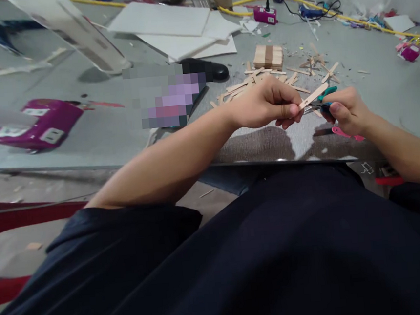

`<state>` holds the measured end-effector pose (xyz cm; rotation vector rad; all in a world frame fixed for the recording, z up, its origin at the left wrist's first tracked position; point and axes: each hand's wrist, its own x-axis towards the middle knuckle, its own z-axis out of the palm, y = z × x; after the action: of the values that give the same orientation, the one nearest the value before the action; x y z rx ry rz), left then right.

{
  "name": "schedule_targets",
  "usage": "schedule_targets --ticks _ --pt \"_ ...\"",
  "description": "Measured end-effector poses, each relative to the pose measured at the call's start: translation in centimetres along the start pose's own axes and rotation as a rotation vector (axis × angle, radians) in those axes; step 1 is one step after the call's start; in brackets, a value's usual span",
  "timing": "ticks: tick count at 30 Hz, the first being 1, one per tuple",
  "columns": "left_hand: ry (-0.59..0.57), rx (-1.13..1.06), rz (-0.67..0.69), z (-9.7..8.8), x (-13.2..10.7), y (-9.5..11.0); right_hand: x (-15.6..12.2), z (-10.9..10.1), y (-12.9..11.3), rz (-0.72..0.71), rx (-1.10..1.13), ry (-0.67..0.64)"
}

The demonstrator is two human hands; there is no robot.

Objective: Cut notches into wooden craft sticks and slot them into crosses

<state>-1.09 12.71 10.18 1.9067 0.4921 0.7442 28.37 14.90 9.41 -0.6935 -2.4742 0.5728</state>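
Observation:
Between the thumb and fingers of my left hand [273, 104] is a wooden craft stick [314, 96], tilted up to the right, with a small dark mark or slot in it. My right hand [351, 111] is closed around pliers with teal and dark handles [327, 93]. Their metal jaws are just under the stick; whether they touch it I cannot tell. Below my right hand lies a pink-handled knife [347, 134]. Behind my hands, loose craft sticks [242, 88] are scattered near a banded bundle of sticks [268, 57].
White boards [168, 19] lie at the back, near a yellow cable [241, 13] along the wall. A purple box [41, 123] sits at the left, close to a tilted white post [77, 34]. A phone-like object [175, 101], partly pixelated, lies left of the sticks. The table's front edge [269, 162] runs before me.

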Motion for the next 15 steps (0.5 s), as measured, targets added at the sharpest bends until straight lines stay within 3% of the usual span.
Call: schedule_targets --ticks 9,15 --pt "0.066 0.013 -0.023 0.7 -0.1 0.6 -0.6 0.9 0.1 0.078 0.067 0.059" --pt "0.034 0.002 -0.019 0.6 -0.3 0.8 -1.1 2.0 0.3 0.071 0.172 0.085"
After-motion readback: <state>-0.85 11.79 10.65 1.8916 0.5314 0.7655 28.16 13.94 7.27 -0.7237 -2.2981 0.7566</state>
